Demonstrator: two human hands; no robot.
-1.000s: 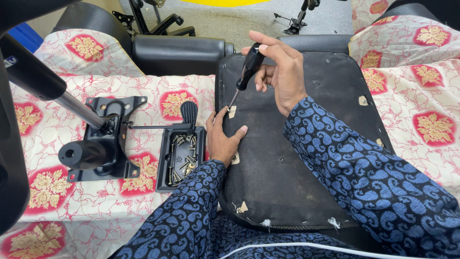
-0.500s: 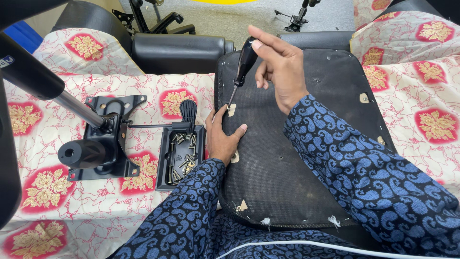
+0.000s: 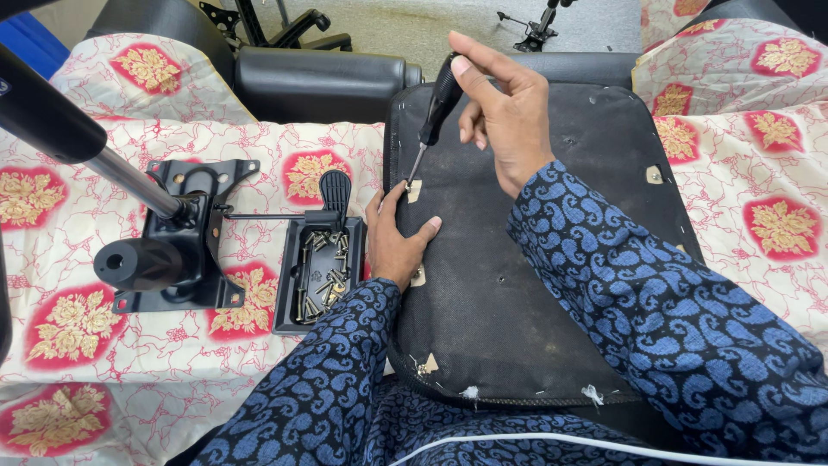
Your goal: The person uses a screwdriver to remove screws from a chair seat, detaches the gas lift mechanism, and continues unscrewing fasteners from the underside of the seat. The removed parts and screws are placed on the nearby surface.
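Observation:
My right hand (image 3: 504, 116) grips a black-handled screwdriver (image 3: 435, 108), its tip down on a screw at a small tan patch near the left edge of a black chair seat underside (image 3: 535, 285). My left hand (image 3: 395, 242) lies flat on that seat edge just below the tip, thumb close to the screw. Both arms wear blue patterned sleeves. A black tray of screws (image 3: 321, 274) lies just left of my left hand.
A black chair tilt mechanism (image 3: 185, 237) with a gas cylinder (image 3: 78, 142) and lever lies at left on a red-and-white floral cloth (image 3: 103, 345). A black cushion (image 3: 319, 82) sits behind. Chair base parts (image 3: 267, 26) stand on the floor beyond.
The screwdriver handle has turned slightly in my right hand's fingers while the tip stays on the screw. My left hand has not moved. The view has shifted a little.

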